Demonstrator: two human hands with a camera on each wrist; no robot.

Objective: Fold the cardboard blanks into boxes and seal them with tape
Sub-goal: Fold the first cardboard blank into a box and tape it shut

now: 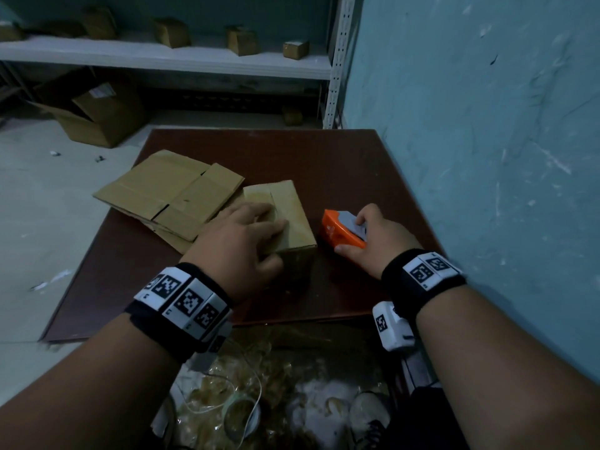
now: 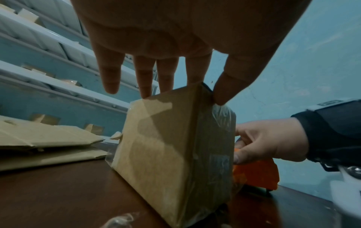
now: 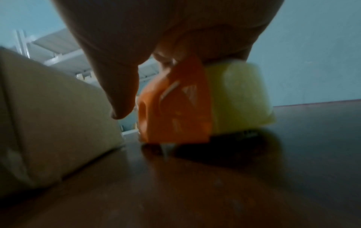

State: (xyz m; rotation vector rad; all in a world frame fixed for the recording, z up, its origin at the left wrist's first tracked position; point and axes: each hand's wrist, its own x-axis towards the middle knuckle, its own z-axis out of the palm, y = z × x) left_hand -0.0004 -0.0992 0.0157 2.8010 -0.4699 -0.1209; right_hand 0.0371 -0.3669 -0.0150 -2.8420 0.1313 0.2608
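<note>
The left hand [image 1: 242,237] lies flat across the top of the folded cardboard box [image 1: 285,219], fingers straight and spread, thumb down its near side. That looks like a steadying press, keeping the flaps shut. The box stands in the middle of the dark brown surface [image 1: 341,164], and clear tape already shows wrinkled along one edge in the left wrist view. Just beside it, toward the right edge, the right hand [image 1: 373,245] curls its fingers round the orange tape dispenser [image 1: 337,230], which sits on the surface right next to the box, handy for the next strip. My read: one seam is taped and another is due. Flat cardboard blanks [image 1: 168,190] wait in a stack toward the left edge, touching the box's far side, ready for their turn. Finished small boxes [image 1: 240,40] line the shelf [image 1: 162,56] behind.
</note>
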